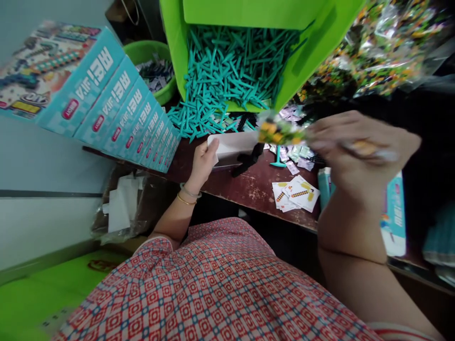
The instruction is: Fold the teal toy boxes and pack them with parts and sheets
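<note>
My left hand [203, 163] grips the near end of an open cardboard box [232, 142], its white inside facing up and its thumb over the rim. A dark piece [249, 160] lies at the box's near edge; its kind is unclear. To the right, my right hand [359, 147] is closed on a small clear bag of orange, green and black pieces [279, 131], held just off the box's right end. Motion blurs this hand. Something orange and clear also shows against its palm. Below the bag, a teal hammer-shaped tool [278, 158] lies beside small printed sachets [304, 163].
A green bin [302, 61] of teal tools [227, 66] stands at the back. Teal printed boxes [121, 109] are stacked at left by a green basin [170, 90]. Bagged pieces [377, 61] fill the back right. Picture cards [302, 193] lie near the table's front edge.
</note>
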`<act>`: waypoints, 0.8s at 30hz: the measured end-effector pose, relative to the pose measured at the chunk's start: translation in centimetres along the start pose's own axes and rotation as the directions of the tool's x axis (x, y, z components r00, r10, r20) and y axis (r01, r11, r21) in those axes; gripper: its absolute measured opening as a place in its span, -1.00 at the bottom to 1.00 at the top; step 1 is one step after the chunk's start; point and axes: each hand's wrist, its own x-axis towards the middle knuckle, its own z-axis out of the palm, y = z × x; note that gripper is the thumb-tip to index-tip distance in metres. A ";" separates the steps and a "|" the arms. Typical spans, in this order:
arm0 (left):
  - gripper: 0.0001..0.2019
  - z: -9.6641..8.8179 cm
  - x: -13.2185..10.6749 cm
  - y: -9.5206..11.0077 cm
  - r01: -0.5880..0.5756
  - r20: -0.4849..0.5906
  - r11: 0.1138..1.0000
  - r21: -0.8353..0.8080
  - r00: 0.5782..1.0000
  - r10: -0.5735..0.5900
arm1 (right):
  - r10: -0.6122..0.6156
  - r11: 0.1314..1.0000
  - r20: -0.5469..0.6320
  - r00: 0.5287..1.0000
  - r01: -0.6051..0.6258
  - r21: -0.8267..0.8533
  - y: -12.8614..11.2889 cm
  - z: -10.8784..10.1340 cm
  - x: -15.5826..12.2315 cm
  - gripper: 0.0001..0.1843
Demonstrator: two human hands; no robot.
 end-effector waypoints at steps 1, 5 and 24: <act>-0.51 0.2 -0.1 0.1 0.005 0.016 1.000 -0.005 1.000 -0.005 | -0.012 0.999 0.175 0.984 0.018 -0.029 0.2 0.7 0.2 -0.83; -0.51 0.8 -0.5 0.1 0.043 0.047 0.999 -0.001 0.998 -0.043 | 0.069 0.968 0.686 0.725 0.118 -0.222 1.6 4.5 0.4 -0.77; -0.52 0.8 1.9 -1.4 0.082 -0.024 0.989 -0.122 0.996 -0.085 | 0.145 0.851 0.411 0.900 0.099 -0.516 5.5 7.1 -2.2 -0.70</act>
